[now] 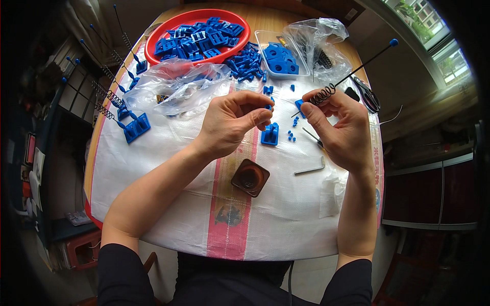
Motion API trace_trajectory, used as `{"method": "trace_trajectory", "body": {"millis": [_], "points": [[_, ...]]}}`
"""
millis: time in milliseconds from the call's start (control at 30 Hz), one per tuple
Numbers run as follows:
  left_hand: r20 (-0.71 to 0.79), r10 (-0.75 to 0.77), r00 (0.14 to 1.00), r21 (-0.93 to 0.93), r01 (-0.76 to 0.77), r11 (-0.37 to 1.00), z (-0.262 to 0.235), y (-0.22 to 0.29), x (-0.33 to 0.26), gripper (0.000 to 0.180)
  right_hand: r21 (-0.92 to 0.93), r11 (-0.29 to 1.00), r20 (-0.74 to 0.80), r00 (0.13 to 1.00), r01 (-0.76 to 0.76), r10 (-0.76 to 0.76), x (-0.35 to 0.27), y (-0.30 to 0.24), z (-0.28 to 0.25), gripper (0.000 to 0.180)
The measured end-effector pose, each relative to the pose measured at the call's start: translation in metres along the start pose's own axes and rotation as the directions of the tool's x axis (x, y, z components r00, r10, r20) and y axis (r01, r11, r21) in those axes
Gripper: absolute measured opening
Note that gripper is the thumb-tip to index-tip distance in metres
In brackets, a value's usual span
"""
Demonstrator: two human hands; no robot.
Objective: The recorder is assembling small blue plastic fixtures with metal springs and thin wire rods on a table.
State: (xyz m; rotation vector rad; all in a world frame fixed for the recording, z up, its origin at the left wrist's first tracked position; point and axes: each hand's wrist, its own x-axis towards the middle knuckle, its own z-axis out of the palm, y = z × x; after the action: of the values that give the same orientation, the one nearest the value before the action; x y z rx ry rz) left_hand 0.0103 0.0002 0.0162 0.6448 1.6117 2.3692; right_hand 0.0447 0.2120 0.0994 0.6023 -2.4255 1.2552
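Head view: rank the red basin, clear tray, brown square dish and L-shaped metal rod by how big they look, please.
1. Red basin
2. Clear tray
3. Brown square dish
4. L-shaped metal rod, thinnest by far

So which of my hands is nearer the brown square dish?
Left. Your left hand is raised beyond the brown square dish, slightly to its left; your right hand is farther off, beyond it and well to its right.
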Motion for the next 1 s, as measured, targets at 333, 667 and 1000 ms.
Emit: {"method": "trace_trajectory", "body": {"millis": [333,667,1000], "points": [[-0.022,-0.044,0.999,-0.035,0.043,0.998,0.0002,0.0048,-0.0004,0.023,-0.008,1.0,0.015,1.0,0.004,-0.004,0.0,-0.0021,-0.0003,0.01],[-0.004,-0.132,0.991,-0.293,0.125,0.948,-0.0025,0.0033,0.001,0.025,0.208,0.976,-0.029,0.998,-0.056,0.064,-0.0047,-0.0034,0.0084,0.016],[0.067,-0.204,0.977,-0.337,0.215,0.917,-0.0041,0.0023,0.0013,0.024,0.247,0.968,-0.032,0.998,-0.053,0.063,-0.0058,-0.0045,0.007,0.018]]}}
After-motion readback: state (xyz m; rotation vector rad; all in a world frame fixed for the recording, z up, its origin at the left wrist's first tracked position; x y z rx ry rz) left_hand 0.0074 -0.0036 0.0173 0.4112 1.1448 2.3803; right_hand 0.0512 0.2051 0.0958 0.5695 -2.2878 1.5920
